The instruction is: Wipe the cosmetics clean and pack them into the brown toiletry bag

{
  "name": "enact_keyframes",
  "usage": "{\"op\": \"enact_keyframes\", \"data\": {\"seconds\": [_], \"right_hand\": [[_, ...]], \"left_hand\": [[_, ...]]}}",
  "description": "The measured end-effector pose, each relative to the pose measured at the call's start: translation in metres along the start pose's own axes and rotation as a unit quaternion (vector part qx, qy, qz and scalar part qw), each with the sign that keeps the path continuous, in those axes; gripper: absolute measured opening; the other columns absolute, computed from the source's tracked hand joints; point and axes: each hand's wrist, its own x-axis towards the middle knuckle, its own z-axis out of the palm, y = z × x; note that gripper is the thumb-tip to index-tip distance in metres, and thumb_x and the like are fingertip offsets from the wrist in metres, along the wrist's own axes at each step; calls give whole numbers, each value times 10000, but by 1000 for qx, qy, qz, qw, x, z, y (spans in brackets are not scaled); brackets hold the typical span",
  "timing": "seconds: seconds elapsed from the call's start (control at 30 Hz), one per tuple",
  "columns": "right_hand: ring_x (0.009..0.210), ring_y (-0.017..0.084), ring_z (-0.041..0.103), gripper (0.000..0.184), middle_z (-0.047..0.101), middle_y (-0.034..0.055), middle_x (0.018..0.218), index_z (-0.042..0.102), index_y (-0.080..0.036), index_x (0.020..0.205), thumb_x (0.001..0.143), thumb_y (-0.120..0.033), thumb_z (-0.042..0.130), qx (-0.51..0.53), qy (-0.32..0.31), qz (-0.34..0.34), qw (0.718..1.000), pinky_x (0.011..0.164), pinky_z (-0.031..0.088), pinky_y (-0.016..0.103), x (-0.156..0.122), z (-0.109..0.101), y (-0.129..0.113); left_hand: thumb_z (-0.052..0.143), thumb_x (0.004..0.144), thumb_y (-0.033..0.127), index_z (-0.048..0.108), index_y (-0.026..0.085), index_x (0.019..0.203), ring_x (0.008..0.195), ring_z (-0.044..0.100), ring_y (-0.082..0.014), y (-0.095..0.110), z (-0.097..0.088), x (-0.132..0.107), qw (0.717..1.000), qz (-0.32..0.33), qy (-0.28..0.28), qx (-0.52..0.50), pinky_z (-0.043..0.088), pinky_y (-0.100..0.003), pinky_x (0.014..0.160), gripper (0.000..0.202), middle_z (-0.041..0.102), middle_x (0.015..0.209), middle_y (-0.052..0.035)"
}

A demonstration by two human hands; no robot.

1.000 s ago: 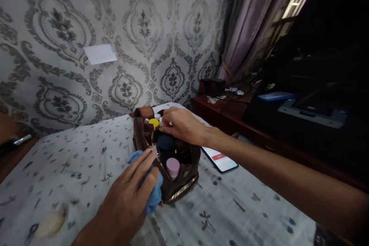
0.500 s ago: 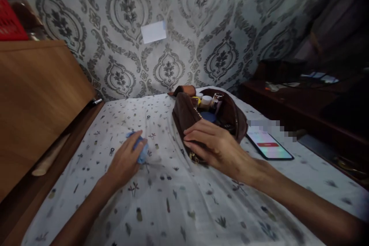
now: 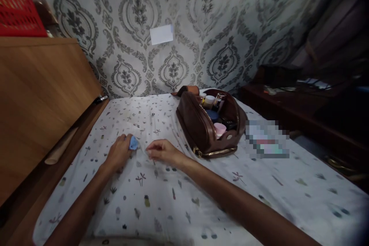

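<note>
Left hand (image 3: 118, 153), left of frame centre: knuckles up on the printed bedsheet (image 3: 173, 200), fingers curled over a small blue cloth (image 3: 133, 143) that shows at the fingertips; the cloth lies on the sheet.

Right hand (image 3: 161, 150), just right of the left hand: palm down on the sheet, fingertips drawn together and pointing toward the blue cloth, close to it. Whether they pinch anything cannot be told; a faint clear shape may lie between the two hands, too dim to name.

Brown leather toiletry bag (image 3: 201, 130), centre right of the frame, apart from both hands: zip open, standing on the sheet. Contents visible: a pink-lidded jar (image 3: 220, 129) near the front, a dark blue lid (image 3: 212, 115) behind it, several small bottles (image 3: 210, 101) at the far end.

Blurred flat item (image 3: 266, 139), right of the bag, on the sheet: pixelated, not identifiable.

Wooden headboard panel (image 3: 37, 100), left edge. Red crate (image 3: 15, 5), upper left corner. Damask wallpaper (image 3: 201, 27) across the top, with a white paper slip (image 3: 161, 34) stuck on it. Dark wooden side table (image 3: 302, 111), right, cluttered and dim.
</note>
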Motion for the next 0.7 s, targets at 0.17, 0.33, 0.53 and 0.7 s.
{"op": "enact_keyframes", "data": {"seconds": [0.17,0.33,0.53,0.7], "right_hand": [[718,155,711,541,680,-10,789,680,-171,962,572,-480,892,143,17,-25,989,672,538,267,-3,5,19],[762,154,724,553,719,24,931,651,-178,984,604,-500,892,219,48,-46,973,657,534,247,-11,-3,20],[640,132,672,569,697,-7,742,616,-163,875,537,-513,911,204,141,-65,967,573,463,222,-2,-17,28],[630,129,636,553,669,-22,716,597,-172,833,522,-509,906,140,155,-94,973,576,456,236,3,-17,33]], "left_hand": [[524,894,362,607,192,940,856,584,-227,14,-3,10,952,22,42,-302,473,-338,840,195,624,873,-44],[707,756,566,679,165,912,873,605,-227,55,11,26,807,-23,47,-588,485,-313,832,431,685,894,-63],[759,753,471,683,171,870,822,619,-171,76,36,33,754,16,51,-654,488,-277,813,331,675,863,-23],[771,761,423,696,173,820,870,628,-185,67,42,28,777,60,66,-623,489,-291,859,268,681,875,-33]]}}
